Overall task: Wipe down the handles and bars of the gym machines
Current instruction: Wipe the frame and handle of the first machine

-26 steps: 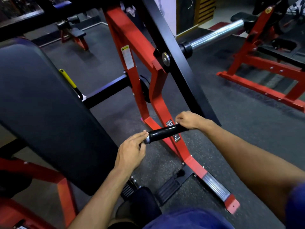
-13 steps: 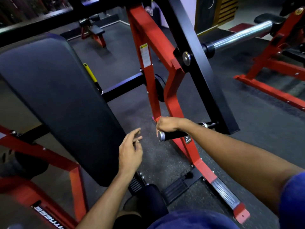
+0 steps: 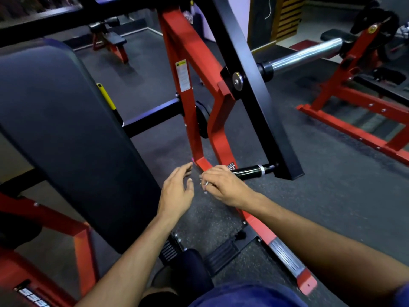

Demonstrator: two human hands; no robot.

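The handle [image 3: 247, 172] is a short, glossy black grip with a silver ring, jutting from the foot of the black bar [image 3: 254, 85] low by the red frame [image 3: 194, 89]. The right hand [image 3: 223, 185] covers its near end, fingers curled, though the grasp is hard to make out. The left hand [image 3: 177, 191] hovers just beside with fingers loosely spread, holding nothing.

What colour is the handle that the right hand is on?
Glossy black handle, with a silver ring; head view.

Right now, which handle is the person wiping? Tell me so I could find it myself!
Find the big black slanted beam crossing the red frame. At the beam's bottom end, a short glossy black handle sticks out sideways toward the person, and the right hand covers its near end. Unlike the long shiny silver bar higher up, it is black with one thin silver ring.
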